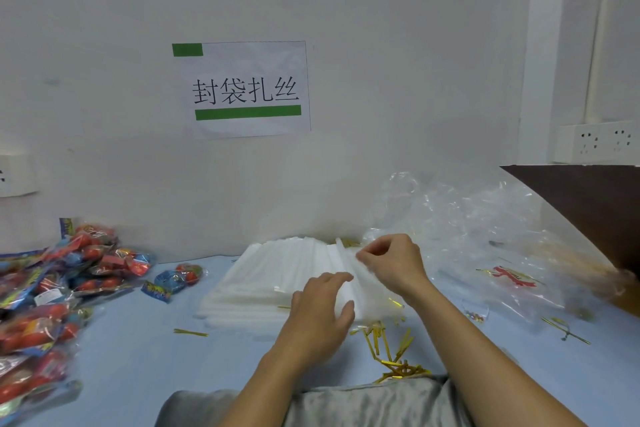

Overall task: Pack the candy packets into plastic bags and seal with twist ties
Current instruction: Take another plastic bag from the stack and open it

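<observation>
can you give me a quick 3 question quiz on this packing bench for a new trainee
1. True or false: the candy packets are piled on the person's left side.
2. Multiple choice: the right hand pinches A) a gold twist tie B) the top sheet of the stack of plastic bags C) a candy packet.
3. Fill in: the loose twist ties are ____ in colour.

Key: 1 true. 2 B; the left hand rests on the stack beside it. 3 gold.
</observation>
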Motion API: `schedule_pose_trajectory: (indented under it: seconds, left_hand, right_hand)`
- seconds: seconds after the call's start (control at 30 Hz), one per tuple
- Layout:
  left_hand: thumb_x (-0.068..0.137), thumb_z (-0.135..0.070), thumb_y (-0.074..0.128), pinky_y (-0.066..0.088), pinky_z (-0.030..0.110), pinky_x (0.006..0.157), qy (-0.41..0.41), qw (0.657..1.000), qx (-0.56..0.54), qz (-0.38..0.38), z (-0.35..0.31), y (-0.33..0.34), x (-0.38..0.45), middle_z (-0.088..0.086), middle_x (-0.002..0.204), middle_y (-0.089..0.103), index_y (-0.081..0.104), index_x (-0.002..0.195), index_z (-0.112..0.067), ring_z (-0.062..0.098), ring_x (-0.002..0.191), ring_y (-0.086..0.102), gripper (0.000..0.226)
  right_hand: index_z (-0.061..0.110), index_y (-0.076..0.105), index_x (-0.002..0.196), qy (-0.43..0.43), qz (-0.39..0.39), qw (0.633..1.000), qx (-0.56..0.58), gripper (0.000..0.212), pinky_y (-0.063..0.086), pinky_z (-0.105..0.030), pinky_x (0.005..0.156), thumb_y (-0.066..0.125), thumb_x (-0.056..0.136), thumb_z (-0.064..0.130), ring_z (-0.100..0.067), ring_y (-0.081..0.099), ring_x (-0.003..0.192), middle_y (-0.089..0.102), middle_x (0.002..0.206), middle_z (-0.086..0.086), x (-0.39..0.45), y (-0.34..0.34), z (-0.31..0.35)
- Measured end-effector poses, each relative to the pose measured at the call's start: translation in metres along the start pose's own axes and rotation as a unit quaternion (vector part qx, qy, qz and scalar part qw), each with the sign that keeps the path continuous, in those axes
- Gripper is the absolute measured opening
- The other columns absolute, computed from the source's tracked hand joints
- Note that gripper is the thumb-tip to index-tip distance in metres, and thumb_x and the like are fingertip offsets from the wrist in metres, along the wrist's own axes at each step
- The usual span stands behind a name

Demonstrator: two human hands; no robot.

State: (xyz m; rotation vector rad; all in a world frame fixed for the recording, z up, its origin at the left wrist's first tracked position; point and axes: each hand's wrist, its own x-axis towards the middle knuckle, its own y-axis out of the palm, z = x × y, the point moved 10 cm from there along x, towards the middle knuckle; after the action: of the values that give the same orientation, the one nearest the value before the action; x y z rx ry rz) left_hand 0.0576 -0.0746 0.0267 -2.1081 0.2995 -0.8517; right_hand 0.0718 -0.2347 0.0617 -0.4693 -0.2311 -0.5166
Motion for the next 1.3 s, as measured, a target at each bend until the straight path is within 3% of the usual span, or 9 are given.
schedule_pose_trajectory:
  seconds: [0.13, 0.23, 0.4, 0.53, 0.67, 0.77, 0.93, 1.1, 1.3]
  left_hand:
    - [0.102, -0.035, 0.051, 0.057, 0.025, 0.069, -0.159, 0.95, -0.26, -0.066, 0.025, -0.008, 0.002, -0.001, 0.106, 0.066, 0.051, 0.131, -0.015, 0.009, 0.08, 0.069, 0.034]
    - [0.104, -0.035, 0.049, 0.061, 0.037, 0.073, -0.273, 0.876, -0.391, -0.072, 0.049, 0.002, -0.004, 0.012, 0.103, 0.07, 0.05, 0.124, -0.007, 0.023, 0.074, 0.073, 0.034]
    - [0.1, -0.012, 0.058, 0.061, 0.036, 0.076, -0.313, 0.851, -0.414, -0.085, 0.073, 0.006, -0.012, 0.018, 0.082, 0.073, 0.068, 0.101, 0.006, 0.025, 0.073, 0.071, 0.021]
    - [0.086, 0.016, 0.061, 0.055, 0.023, 0.059, -0.345, 0.801, -0.468, -0.142, 0.086, 0.001, -0.02, 0.015, 0.073, 0.065, 0.069, 0.087, 0.008, 0.017, 0.055, 0.061, 0.011]
    - [0.082, 0.019, 0.058, 0.057, 0.026, 0.066, -0.358, 0.783, -0.482, -0.163, 0.088, -0.002, -0.024, 0.014, 0.073, 0.066, 0.067, 0.092, 0.0, 0.02, 0.06, 0.062, 0.023]
    - [0.082, 0.014, 0.054, 0.053, 0.033, 0.069, -0.332, 0.828, -0.419, -0.169, 0.087, -0.011, -0.02, 0.01, 0.063, 0.065, 0.056, 0.1, -0.015, 0.019, 0.057, 0.059, 0.035]
    - [0.089, 0.004, 0.055, 0.046, 0.015, 0.054, -0.206, 0.943, -0.217, -0.145, 0.06, -0.027, -0.007, 0.008, 0.08, 0.069, 0.066, 0.08, -0.02, 0.014, 0.058, 0.061, 0.029]
    - [0.095, -0.004, 0.048, 0.034, 0.003, 0.073, -0.134, 0.986, -0.066, -0.07, 0.049, -0.016, 0.0, -0.003, 0.105, 0.051, 0.069, 0.123, -0.017, 0.008, 0.089, 0.047, 0.038]
    - [0.102, -0.038, 0.045, 0.043, 0.031, 0.097, -0.095, 0.989, 0.105, 0.038, 0.046, 0.011, 0.0, -0.003, 0.12, 0.031, 0.043, 0.144, -0.039, 0.018, 0.115, 0.03, 0.043]
  right_hand:
    - [0.016, 0.074, 0.07, -0.039, 0.11, 0.993, 0.013, 0.013, 0.055, -0.025, 0.06, 0.08, 0.08, 0.01, -0.005, 0.064, 0.057, 0.071, 0.064, 0.003, -0.014, 0.041, 0.012]
    - [0.013, 0.081, 0.085, -0.094, 0.2, 0.975, -0.008, 0.01, 0.058, -0.029, 0.076, 0.076, 0.083, 0.005, -0.006, 0.069, 0.073, 0.077, 0.078, -0.001, -0.027, 0.065, 0.024]
    - [0.002, 0.072, 0.116, -0.08, 0.275, 0.958, 0.02, 0.035, 0.058, -0.024, 0.086, 0.058, 0.087, -0.011, -0.014, 0.071, 0.1, 0.074, 0.109, -0.01, -0.037, 0.078, 0.023]
    - [0.0, 0.069, 0.114, -0.019, 0.23, 0.969, 0.093, 0.027, 0.06, -0.03, 0.077, 0.056, 0.091, -0.007, -0.019, 0.074, 0.08, 0.075, 0.097, -0.015, -0.027, 0.068, 0.013]
    - [0.013, 0.069, 0.11, -0.017, 0.169, 0.984, -0.051, 0.03, 0.058, -0.032, 0.078, 0.073, 0.088, 0.032, -0.014, 0.073, 0.079, 0.077, 0.086, -0.004, -0.017, 0.057, -0.002]
    - [0.014, 0.069, 0.108, -0.014, 0.221, 0.972, -0.077, 0.042, 0.053, -0.024, 0.073, 0.079, 0.082, 0.044, -0.012, 0.07, 0.077, 0.075, 0.085, -0.003, -0.025, 0.075, -0.005]
    - [0.009, 0.079, 0.091, -0.056, 0.205, 0.969, -0.124, 0.011, 0.052, -0.02, 0.064, 0.071, 0.089, 0.016, -0.008, 0.062, 0.061, 0.068, 0.067, 0.001, -0.024, 0.072, 0.004]
    - [0.002, 0.074, 0.083, 0.0, 0.129, 0.99, -0.05, 0.019, 0.052, -0.023, 0.053, 0.059, 0.088, 0.011, -0.01, 0.066, 0.056, 0.069, 0.071, -0.008, -0.011, 0.039, -0.002]
    - [0.005, 0.067, 0.084, 0.078, 0.073, 0.993, 0.041, 0.019, 0.055, -0.026, 0.05, 0.052, 0.094, 0.01, -0.021, 0.074, 0.058, 0.072, 0.083, -0.013, -0.001, 0.013, -0.021]
